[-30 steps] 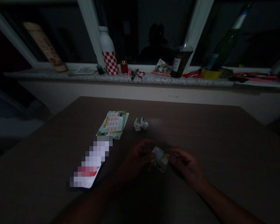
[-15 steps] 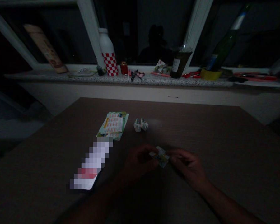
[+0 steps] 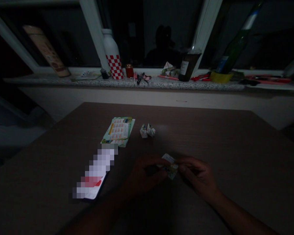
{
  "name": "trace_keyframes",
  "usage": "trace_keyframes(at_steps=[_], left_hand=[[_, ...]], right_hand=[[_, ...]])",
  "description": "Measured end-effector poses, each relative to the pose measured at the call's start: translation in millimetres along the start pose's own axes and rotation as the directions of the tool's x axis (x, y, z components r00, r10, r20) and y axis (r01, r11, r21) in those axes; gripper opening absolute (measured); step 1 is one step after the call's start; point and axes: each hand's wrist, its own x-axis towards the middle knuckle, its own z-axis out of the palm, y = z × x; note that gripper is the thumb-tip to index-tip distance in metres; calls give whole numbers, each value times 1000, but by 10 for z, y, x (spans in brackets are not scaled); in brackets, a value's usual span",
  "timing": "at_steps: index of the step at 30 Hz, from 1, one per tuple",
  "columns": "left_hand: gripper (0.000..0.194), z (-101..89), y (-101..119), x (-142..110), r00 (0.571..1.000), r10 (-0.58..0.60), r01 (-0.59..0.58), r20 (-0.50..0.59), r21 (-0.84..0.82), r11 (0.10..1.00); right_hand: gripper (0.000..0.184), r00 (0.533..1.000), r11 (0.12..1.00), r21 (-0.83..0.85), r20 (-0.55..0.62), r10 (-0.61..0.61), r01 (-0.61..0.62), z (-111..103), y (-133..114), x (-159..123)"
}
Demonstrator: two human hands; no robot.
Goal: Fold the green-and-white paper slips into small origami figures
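Observation:
Between my two hands is a small piece of folded paper [image 3: 171, 168], printed in white, green and yellow. My left hand [image 3: 149, 174] pinches its left side, with the fingers lying over part of the paper. On the right edge, the thumb and forefinger of my right hand [image 3: 198, 174] are closed. Farther back on the table sit two small folded paper shapes [image 3: 147, 131], side by side. A stack of printed green and white sheets [image 3: 119, 130] lies to their left. The light is dim, so the folds in the held paper are hard to make out.
A phone [image 3: 95, 176] with a lit, blurred screen lies left of my hands on the brown table [image 3: 198, 127]. On the stone windowsill [image 3: 152, 85] stand a checkered white bottle [image 3: 114, 57], a dark cup [image 3: 187, 67], a green bottle [image 3: 237, 45] and a tan cylinder [image 3: 47, 52].
My left fingers have shifted slightly over the paper and cover more of its middle. The paper has tilted a little; my right hand stays nearly in place.

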Motion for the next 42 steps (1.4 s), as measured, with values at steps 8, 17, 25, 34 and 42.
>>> trace_keyframes(at_steps=[8, 17, 25, 34, 42], left_hand=[[21, -9, 4, 2, 1000, -2, 2, 8, -13, 1000], [12, 3, 37, 20, 985, -8, 22, -170, 79, 997], [9, 40, 26, 24, 987, 77, -66, -142, 80, 995], [7, 101, 100, 27, 949, -18, 45, -316, 77, 996], [8, 190, 162, 34, 926, -117, 107, -359, -46, 993]], right_hand=[[9, 999, 997, -56, 5, -51, 51, -8, -22, -2], [15, 999, 998, -59, -51, -4, 1, 5, -45, -5], [9, 994, 999, -45, -105, -27, 23, 46, -26, 12], [10, 976, 998, -25, -210, 55, -62, 103, -76, 5], [17, 951, 990, 58, -278, 137, -125, 154, -119, -13]])
